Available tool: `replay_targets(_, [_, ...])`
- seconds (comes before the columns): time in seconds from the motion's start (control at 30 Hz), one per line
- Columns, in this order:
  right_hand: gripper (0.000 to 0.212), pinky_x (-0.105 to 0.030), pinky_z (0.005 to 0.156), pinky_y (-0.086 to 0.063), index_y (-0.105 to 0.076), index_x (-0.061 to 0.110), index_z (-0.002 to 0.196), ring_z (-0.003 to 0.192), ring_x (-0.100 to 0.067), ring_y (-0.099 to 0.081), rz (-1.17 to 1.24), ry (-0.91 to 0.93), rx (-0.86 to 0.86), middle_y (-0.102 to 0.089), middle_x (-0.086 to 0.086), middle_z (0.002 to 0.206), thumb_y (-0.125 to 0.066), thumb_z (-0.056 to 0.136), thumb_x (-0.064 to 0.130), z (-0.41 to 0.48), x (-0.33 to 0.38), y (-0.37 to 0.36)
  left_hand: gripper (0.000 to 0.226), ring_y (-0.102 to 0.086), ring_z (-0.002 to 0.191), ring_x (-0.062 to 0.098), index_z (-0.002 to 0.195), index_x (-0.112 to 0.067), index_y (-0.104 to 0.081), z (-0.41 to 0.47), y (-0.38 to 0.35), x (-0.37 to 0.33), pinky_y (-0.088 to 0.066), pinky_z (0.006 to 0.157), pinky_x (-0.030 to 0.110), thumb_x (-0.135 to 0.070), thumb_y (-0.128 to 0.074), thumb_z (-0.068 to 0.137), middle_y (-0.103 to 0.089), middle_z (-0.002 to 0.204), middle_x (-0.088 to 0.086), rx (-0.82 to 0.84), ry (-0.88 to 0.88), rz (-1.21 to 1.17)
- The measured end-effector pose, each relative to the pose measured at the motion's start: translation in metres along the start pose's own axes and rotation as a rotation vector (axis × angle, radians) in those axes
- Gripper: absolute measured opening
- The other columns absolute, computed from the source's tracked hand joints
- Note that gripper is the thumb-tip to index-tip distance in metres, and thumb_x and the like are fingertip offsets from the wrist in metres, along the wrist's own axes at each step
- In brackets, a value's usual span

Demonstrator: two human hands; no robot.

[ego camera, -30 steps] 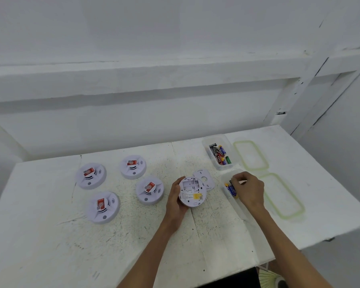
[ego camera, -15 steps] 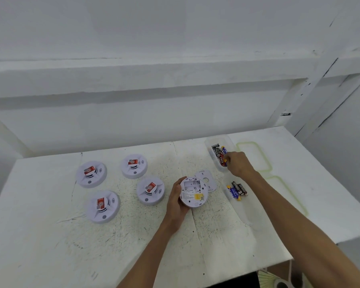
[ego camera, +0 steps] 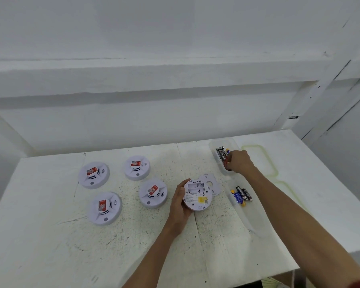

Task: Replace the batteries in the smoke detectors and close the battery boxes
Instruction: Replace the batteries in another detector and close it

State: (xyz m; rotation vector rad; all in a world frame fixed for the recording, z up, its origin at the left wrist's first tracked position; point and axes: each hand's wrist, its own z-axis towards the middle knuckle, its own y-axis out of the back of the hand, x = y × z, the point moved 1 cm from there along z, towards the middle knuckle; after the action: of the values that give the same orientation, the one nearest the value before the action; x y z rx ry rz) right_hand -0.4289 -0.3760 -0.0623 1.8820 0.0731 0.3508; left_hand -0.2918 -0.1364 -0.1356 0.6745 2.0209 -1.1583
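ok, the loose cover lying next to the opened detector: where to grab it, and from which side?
Probably its far right rim, from above on the right side. The cover lies flat on the table and looks thin, so only an edge pinch should work; its left part is hidden behind the detector that the left hand holds.

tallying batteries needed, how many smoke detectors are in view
5. Four sit face up: far-left detector, rear detector, front-left detector, middle detector. The open detector is flipped over in the left hand. None seems hidden.
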Motion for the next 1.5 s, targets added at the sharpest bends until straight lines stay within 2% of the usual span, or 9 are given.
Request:
replay_targets(0.17, [0.014,-0.030,0.058,-0.047,-0.067,0.014,0.093,0.080,-0.030,-0.064,0.234,-0.014,-0.157,-0.063,-0.015,0.095,-0.070,0.080,0.011,-0.012,-0.004,-0.004,0.046,-0.057,0.135,0.037,0.147,-0.009,-0.048,0.001,0.001,0.001,-0.047,0.110,0.061,-0.033,-0.037,0.110,-0.061,0.144,0.015,-0.022,0.016,-0.011])
replay_targets(0.3, [0.010,-0.027,0.050,-0.043,-0.062,0.015,0.100,0.071,-0.023,-0.059,0.375,0.049,-0.333,-0.067,-0.012,0.084,-0.065,0.091,0.017,-0.034,0.002,-0.005,0.049,-0.057,0.135,0.037,0.149,-0.008,-0.047,0.002,0.001,0.002,-0.049,0.108,0.060,-0.035,-0.037,0.109,-0.060,0.145,0.016,-0.023,0.003,-0.017])
replay_targets(0.43, [0.014,-0.037,0.064,-0.055,-0.063,0.013,0.107,0.072,-0.021,-0.062,0.507,0.119,-0.469,-0.069,-0.007,0.084,-0.063,0.093,0.016,-0.060,0.020,-0.003,0.051,-0.057,0.134,0.038,0.148,-0.007,-0.048,0.001,-0.002,-0.001,-0.047,0.110,0.062,-0.037,-0.043,0.107,-0.060,0.145,0.017,-0.024,0.000,-0.010])
replay_targets(0.73, [0.017,-0.008,0.059,-0.049,-0.061,0.018,0.102,0.064,0.002,-0.066,0.848,0.176,-0.482,-0.069,0.008,0.075,-0.071,0.089,0.015,-0.125,0.057,-0.025,0.050,-0.057,0.134,0.039,0.147,-0.007,-0.048,0.001,-0.005,-0.001,-0.049,0.109,0.059,-0.034,-0.034,0.108,-0.062,0.143,0.017,-0.032,0.004,-0.017])
replay_targets(0.8, [0.016,-0.012,0.060,-0.054,-0.063,0.021,0.097,0.067,0.002,-0.067,0.886,0.162,-0.438,-0.070,0.009,0.077,-0.075,0.087,0.018,-0.137,0.063,-0.036,0.050,-0.058,0.133,0.039,0.147,-0.008,-0.049,0.001,-0.004,-0.001,-0.048,0.110,0.060,-0.035,-0.034,0.108,-0.062,0.143,0.017,-0.028,-0.003,-0.003])
replay_targets(0.97, [0.018,-0.023,0.065,-0.055,-0.064,0.025,0.094,0.079,-0.004,-0.066,0.713,0.186,-0.448,-0.069,0.013,0.083,-0.073,0.086,0.039,-0.150,0.067,-0.065,0.045,-0.063,0.127,0.034,0.144,-0.013,-0.054,0.000,-0.003,0.000,-0.055,0.102,0.049,-0.032,-0.028,0.112,-0.066,0.138,0.013,-0.017,-0.004,0.013])
replay_targets(1.13, [0.017,-0.010,0.065,-0.037,-0.062,0.023,0.088,0.089,-0.010,-0.054,0.597,0.175,-0.480,-0.062,0.008,0.090,-0.069,0.089,0.039,-0.149,0.066,-0.078,0.043,-0.067,0.119,0.028,0.138,-0.017,-0.057,-0.001,-0.004,-0.003,-0.059,0.097,0.042,-0.030,-0.025,0.113,-0.070,0.133,0.007,-0.015,0.002,-0.024])
replay_targets(1.27, [0.015,-0.007,0.066,-0.035,-0.063,0.020,0.091,0.091,-0.011,-0.053,0.499,0.213,-0.504,-0.062,0.007,0.096,-0.063,0.095,0.035,-0.152,0.061,-0.089,0.041,-0.068,0.118,0.027,0.139,-0.017,-0.056,-0.002,-0.002,-0.001,-0.059,0.097,0.043,-0.028,-0.026,0.113,-0.069,0.134,0.009,-0.012,0.000,-0.041])
replay_targets(1.5, [0.027,-0.028,0.078,-0.056,-0.072,0.009,0.099,0.104,-0.023,-0.061,0.218,0.384,-0.601,-0.070,-0.008,0.115,-0.056,0.096,0.031,-0.156,0.058,-0.104,0.045,-0.064,0.123,0.028,0.148,-0.010,-0.047,-0.001,0.003,0.002,-0.059,0.094,0.041,-0.030,-0.027,0.113,-0.062,0.142,0.016,0.006,-0.021,-0.035])
